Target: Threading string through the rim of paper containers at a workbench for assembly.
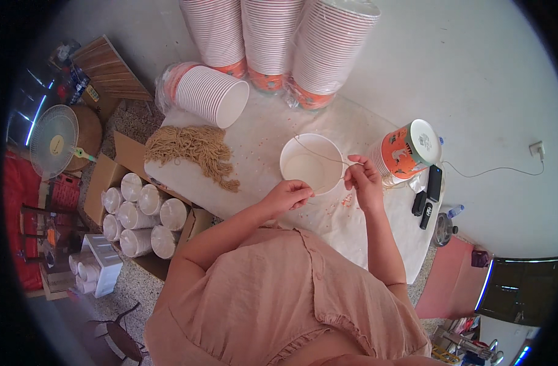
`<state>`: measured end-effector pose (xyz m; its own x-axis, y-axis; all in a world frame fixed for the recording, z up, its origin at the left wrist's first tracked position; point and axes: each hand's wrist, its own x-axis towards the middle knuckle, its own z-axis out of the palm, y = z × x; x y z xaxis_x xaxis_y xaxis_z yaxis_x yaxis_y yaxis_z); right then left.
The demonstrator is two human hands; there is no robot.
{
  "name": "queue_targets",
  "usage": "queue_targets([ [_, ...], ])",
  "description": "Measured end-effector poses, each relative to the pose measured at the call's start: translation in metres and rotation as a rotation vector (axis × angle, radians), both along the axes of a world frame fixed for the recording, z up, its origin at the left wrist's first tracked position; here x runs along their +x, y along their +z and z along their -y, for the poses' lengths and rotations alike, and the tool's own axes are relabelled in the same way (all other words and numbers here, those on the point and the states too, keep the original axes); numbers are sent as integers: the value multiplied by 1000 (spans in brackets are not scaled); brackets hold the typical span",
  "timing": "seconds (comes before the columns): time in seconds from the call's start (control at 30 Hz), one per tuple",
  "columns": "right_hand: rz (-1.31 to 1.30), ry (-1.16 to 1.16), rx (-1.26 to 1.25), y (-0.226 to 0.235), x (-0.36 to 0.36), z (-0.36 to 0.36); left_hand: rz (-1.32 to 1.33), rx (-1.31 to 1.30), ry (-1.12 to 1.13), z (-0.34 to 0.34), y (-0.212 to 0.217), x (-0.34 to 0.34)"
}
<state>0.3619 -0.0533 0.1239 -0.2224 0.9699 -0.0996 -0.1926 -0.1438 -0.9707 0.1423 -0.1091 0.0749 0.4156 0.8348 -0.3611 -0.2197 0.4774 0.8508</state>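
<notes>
A white paper bucket (309,163) stands upright on the cloth-covered table in front of me, its open top facing up. A thin tan cord (318,154) runs over the bucket's mouth from its far left rim to my right hand. My right hand (363,178) is closed at the bucket's right rim, pinching the cord between thumb and fingertips. At the near rim, my left hand (288,196) is closed too, its fingertips pressed together on what looks like a thin stretch of the same cord. A bundle of tan cords (193,149) lies to the left.
Tall wrapped stacks of paper buckets (270,36) stand at the back; another stack (212,94) lies on its side. An orange-patterned stack (404,149) stands upside down at right, near black devices (426,204). A cardboard box (129,149) of wrapped white cups or buckets sits left.
</notes>
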Motion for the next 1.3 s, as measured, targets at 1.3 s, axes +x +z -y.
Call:
queue_targets([
  [1.3, 563, 249, 347, -7, -28, 30, 7, -63, 38, 2, 13, -4],
])
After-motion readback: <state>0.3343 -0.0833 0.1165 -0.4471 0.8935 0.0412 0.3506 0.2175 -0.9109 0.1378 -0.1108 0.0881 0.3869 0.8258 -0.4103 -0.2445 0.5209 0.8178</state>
